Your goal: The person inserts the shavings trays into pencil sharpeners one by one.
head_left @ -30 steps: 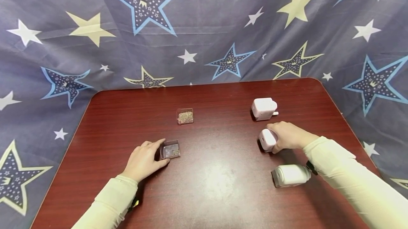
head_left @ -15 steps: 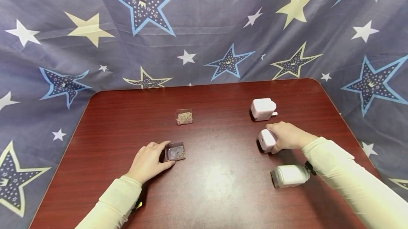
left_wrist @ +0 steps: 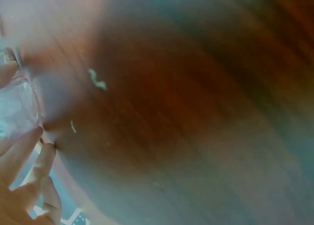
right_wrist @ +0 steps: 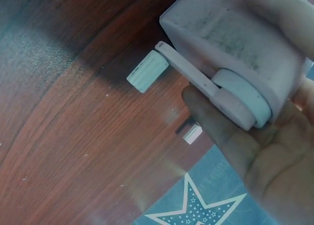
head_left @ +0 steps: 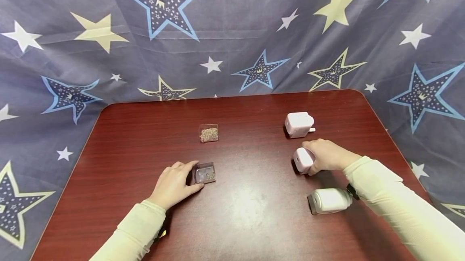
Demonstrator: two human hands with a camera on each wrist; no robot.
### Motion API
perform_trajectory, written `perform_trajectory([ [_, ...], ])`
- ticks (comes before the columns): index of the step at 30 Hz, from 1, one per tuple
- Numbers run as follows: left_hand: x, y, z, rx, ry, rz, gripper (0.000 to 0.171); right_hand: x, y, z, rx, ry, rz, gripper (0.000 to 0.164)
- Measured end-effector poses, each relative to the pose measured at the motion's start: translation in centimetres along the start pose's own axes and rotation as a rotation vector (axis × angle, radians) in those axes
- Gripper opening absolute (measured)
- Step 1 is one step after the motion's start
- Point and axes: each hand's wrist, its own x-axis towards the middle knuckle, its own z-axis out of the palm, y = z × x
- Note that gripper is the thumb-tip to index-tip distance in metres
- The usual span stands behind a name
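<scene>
My left hand (head_left: 174, 184) holds a small clear tray (head_left: 204, 173) on the table between thumb and fingers; a few shavings lie in one corner of it. In the left wrist view the clear tray (left_wrist: 19, 107) shows only partly at the left edge, beside the fingers (left_wrist: 29, 185). My right hand (head_left: 328, 155) grips a pink hand-crank pencil sharpener (head_left: 303, 160). From the right wrist, that pencil sharpener (right_wrist: 230, 38) shows its crank arm and pale knob, with dark smudges on its body. The fingers wrap partly round the body.
Farther back stands a second clear tray (head_left: 209, 134) with a heap of shavings. A second pink crank sharpener (head_left: 299, 124) stands behind my right hand. Closer to me, a cream-white rounded block (head_left: 329, 201) lies by my right wrist. A star-printed cloth (head_left: 232, 31) hangs behind the table (head_left: 247, 124).
My left hand has slid the clear tray to the right and slightly towards me across the table. The right hand stays on the pink pencil sharpener, which has not visibly moved.
</scene>
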Motion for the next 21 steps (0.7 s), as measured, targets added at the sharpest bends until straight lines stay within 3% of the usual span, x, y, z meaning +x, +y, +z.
perform_trajectory([
  [8, 0.3, 0.8, 0.2, -0.013, -0.004, 0.010, 0.073, 0.0, 0.0, 0.0, 0.010, 0.000, -0.002, 0.061],
  [21, 0.5, 1.8, 0.3, -0.022, -0.022, -0.042, 0.071, 0.0, -0.1, -0.1, 0.016, -0.003, 0.000, 0.059],
])
